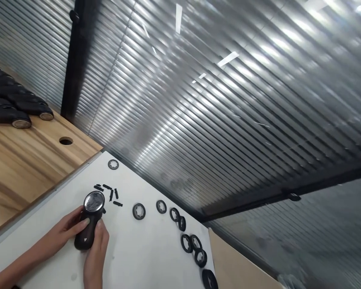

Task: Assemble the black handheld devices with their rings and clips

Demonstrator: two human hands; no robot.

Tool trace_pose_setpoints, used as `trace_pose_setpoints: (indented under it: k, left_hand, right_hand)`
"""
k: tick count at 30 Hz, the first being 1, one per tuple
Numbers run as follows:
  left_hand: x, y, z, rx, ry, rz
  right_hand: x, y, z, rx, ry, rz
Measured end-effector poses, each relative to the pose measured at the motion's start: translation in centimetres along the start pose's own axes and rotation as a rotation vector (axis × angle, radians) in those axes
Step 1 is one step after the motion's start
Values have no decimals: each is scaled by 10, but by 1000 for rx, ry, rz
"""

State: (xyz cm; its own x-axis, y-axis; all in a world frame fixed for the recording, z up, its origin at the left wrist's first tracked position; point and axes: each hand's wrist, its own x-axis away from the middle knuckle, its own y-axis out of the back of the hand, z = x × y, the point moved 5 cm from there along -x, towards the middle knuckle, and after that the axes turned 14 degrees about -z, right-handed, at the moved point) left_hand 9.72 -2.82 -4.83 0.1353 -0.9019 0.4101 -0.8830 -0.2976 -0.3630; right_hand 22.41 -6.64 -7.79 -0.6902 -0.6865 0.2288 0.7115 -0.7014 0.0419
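Lint shaver [88,224] | left hand [67,232], right hand [95,257] holding | nine rings [138,204] | five pieces [107,186]

The left hand [64,233] and right hand [95,261] are bare, with short fingernails [86,221] and uncovered forearms [27,261], and a dark cuff [15,287] barely shows at the lower-left edge.

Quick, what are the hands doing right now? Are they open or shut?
Left hand: closed, holding the black lint shaver.
Right hand: closed, holding the black lint shaver too.
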Motion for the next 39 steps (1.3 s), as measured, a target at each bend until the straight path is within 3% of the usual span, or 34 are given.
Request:
trace_pose_setpoints:
  k: [6,9,14,21,25,27,29,34,39]
  left_hand:
    - [-5,2,-11,42,-84,12]
    - [-11,3,-13,14,-90,70]
    - [-13,5,-8,94,-18,115]
    - [-11,0,-21,103,-75,141]
    - [-7,6,-17,58,-191,79]
    - [2,9,-10,14,-306,19]
    - [18,6,-4,-30,-441,44]
    - [54,-12,-8,-119,-672,304]
    - [61,-17,-15,-293,-886,500]
  right_hand:
    - [0,-25,25,-77,-24,357]
    - [3,-28,34,-51,-67,385]
    - [2,-26,41,34,-3,449]
    - [-4,-28,36,7,20,540]
    - [-5,-26,32,23,39,370]
    - [-6,-23,33,-11,73,260]
    - [-8,-20,34,-93,48,174]
    - [-3,-13,44,-348,-285,80]
    - [13,-11,53,-482,-684,50]
